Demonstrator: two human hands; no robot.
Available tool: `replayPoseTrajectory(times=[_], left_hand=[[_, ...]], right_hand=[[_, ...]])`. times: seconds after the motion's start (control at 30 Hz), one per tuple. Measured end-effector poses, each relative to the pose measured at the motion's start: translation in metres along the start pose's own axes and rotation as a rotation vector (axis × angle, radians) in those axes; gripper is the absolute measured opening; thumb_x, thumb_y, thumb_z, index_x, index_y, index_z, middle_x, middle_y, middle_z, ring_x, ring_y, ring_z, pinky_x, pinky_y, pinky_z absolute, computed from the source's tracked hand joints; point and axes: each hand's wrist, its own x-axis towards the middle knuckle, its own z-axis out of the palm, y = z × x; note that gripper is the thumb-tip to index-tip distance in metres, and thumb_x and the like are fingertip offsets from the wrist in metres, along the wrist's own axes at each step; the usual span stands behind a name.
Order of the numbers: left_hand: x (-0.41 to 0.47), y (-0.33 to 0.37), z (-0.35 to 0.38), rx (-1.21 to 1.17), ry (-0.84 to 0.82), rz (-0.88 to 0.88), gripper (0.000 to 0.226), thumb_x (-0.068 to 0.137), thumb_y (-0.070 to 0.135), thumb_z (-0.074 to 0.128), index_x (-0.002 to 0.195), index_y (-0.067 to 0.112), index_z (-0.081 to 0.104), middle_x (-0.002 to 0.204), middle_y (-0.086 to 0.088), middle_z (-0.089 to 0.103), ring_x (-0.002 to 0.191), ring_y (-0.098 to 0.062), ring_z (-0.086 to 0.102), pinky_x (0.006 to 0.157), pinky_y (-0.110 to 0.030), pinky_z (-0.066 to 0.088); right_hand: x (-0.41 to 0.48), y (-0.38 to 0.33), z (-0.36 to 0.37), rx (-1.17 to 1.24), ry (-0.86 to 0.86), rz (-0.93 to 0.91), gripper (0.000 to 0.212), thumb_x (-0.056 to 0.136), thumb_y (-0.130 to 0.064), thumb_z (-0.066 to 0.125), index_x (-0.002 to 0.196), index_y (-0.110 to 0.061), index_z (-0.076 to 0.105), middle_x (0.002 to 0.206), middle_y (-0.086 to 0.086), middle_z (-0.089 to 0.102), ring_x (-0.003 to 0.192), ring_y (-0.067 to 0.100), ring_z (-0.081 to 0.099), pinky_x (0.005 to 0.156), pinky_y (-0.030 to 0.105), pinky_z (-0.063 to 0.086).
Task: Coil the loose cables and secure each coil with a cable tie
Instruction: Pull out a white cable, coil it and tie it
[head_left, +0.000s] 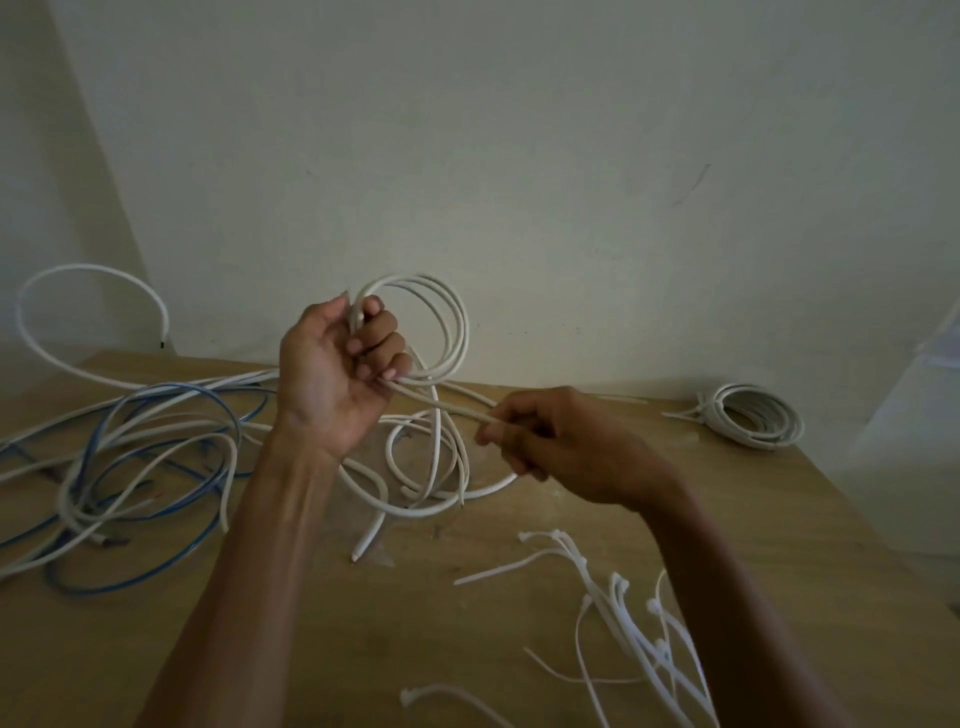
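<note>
The white cable coil (448, 317) sits at frame centre, raised off the table (363, 634), our left hand (337, 369) clamped round its loops with curled fingers. Our right hand (545, 441) pinches the feeding strand (448, 405). The slack (415, 506) beneath crosses itself, so pulling may knot it.

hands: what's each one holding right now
Left hand: closed around the white cable coil, held up above the table.
Right hand: closed, pinching the loose strand leading from that coil.

Wooden table (441, 649) against pale wall (519, 130); faint scuff (691, 183) on wall.
</note>
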Motion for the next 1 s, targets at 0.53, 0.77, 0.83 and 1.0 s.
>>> replayPoseTrajectory(times=[0.53,0.77,0.83,1.0], left_hand=[[-0.004,-0.046,0.025,0.339,-0.097,-0.141,0.031,0.107,0.023,0.031,0.088,0.015,0.054,0.058,0.007,0.024,0.047,-0.008,0.018,0.049,-0.025,0.021],[0.0,-0.056,0.028,0.164,0.029,-0.071,0.031,0.106,0.02,0.031,0.087,0.014,0.054,0.057,0.007,0.026,0.045,-0.008,0.022,0.045,-0.022,0.03],[0.0,-0.065,0.033,0.189,0.086,-0.027,0.031,0.107,0.019,0.03,0.087,0.014,0.053,0.055,0.007,0.028,0.045,-0.008,0.023,0.044,-0.022,0.031],[-0.002,-0.077,0.035,0.233,0.091,-0.053,0.03,0.106,0.016,0.03,0.086,0.012,0.052,0.054,0.007,0.028,0.043,-0.008,0.023,0.043,-0.023,0.028]], right_hand=[[0.013,0.01,0.013,0.269,0.915,0.048,0.074,0.091,-0.011,0.073,0.151,-0.021,0.03,0.092,-0.001,0.077,0.087,0.008,0.074,0.087,0.033,0.059],[0.016,0.023,0.006,0.168,1.043,-0.041,0.12,0.088,0.0,0.073,0.156,-0.034,-0.02,0.149,0.019,0.05,0.099,0.015,0.073,0.08,0.027,0.061],[0.019,0.032,0.005,-0.074,1.049,-0.119,0.118,0.088,0.0,0.073,0.155,-0.028,-0.019,0.16,0.02,0.034,0.108,0.015,0.071,0.08,0.012,0.056],[0.016,0.039,0.0,-0.184,1.029,-0.066,0.102,0.094,-0.012,0.071,0.16,-0.009,-0.007,0.102,0.006,0.076,0.067,-0.004,0.064,0.067,0.005,0.047]])
